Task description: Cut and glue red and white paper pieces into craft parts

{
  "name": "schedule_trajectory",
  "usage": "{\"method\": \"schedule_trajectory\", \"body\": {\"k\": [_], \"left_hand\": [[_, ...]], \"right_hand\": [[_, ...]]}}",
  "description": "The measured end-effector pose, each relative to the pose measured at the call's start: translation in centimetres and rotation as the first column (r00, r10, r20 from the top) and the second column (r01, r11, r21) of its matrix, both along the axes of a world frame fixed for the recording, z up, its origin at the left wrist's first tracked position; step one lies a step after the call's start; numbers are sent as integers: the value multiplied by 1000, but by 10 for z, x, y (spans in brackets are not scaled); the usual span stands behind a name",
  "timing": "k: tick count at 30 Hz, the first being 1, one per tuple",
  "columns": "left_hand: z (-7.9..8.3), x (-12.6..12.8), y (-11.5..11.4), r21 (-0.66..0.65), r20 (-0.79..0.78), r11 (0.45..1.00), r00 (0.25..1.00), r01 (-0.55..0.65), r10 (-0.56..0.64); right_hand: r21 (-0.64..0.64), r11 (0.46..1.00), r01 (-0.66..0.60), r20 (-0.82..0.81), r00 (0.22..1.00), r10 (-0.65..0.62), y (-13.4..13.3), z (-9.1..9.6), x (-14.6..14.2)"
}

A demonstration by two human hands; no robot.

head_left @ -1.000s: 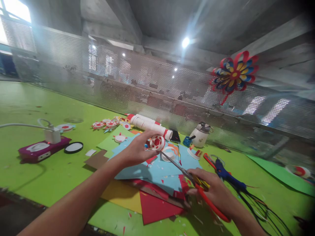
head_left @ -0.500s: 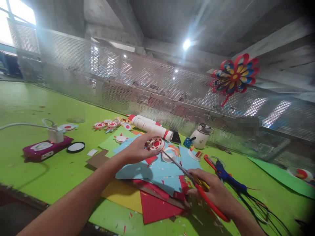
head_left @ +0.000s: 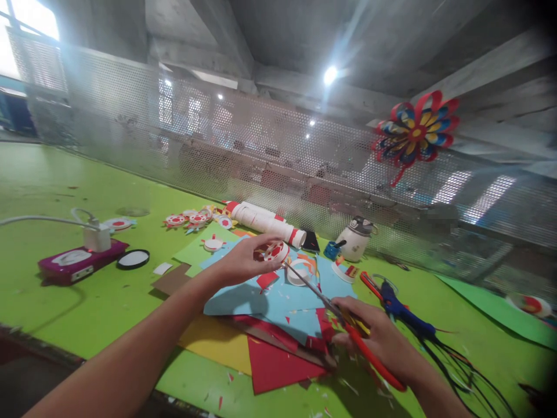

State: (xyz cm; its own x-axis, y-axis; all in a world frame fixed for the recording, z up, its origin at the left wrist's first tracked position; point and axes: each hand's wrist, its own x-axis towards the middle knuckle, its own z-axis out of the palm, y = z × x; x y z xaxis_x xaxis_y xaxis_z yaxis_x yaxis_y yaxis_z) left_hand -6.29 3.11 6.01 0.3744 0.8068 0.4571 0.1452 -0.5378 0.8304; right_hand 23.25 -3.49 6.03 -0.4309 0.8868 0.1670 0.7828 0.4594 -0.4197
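Clock directions are taken from the paper disc. A person's left hand [head_left: 237,264], at nine o'clock, grasps a small white paper disc [head_left: 277,251] with red patches between thumb and fingers, raised above light blue paper [head_left: 243,299] on a green table [head_left: 108,307]. The right hand [head_left: 378,331], at four o'clock, is closed around the red handles of a pair of scissors [head_left: 334,309]. The tips reach the disc's near edge; whether they touch cannot be told.

Compared with half a second ago, the disc has turned in the left fingers: its patterned face, rounder then, now shows as a flatter, tilted oval. The right hand and scissors have barely shifted.

A loose white paper ring [head_left: 298,273] lies at four o'clock, just beside. Red paper [head_left: 281,363] lies at six, finished-looking paper turtles [head_left: 198,219] at ten, a white bottle [head_left: 354,239] at three and a multicoloured paper flower [head_left: 416,133] higher up at two.
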Motion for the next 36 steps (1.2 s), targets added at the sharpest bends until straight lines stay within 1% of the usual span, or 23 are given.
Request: {"method": "schedule_trajectory", "body": {"k": [6,12,15,18,22,24,29,32,36], "left_hand": [[-5,0,4,16,12,1000,1000,14,-14],[-6,0,4,-63,65,997,997,46,-42],[-6,1,3,-80,69,996,997,37,-31],[-6,2,3,-96,99,994,994,52,-42],[-7,1,5,-109,135,993,990,43,-28],[-7,0,5,-110,128,993,992,36,-22],[-9,0,6,-113,95,993,995,36,-25],[-10,1,5,-108,103,993,994,52,-40],[-8,3,3,-125,102,989,993,74,-61]], "right_hand": [[-23,1000,-8,-22,1000,8,-1,2,-1],[-29,1000,-10,-28,1000,9,-4,4,-3],[-33,999,-15,-32,999,14,-4,4,-5],[-34,999,-21,-42,999,19,-4,3,-4],[-19,1000,19,-49,999,-20,-2,3,0],[-23,999,34,-51,998,-35,-2,3,1],[-49,999,13,-50,999,-16,-2,5,-3],[-51,999,16,-45,999,-19,-4,4,-7],[-36,999,-23,-55,998,21,-6,3,-8]]}}
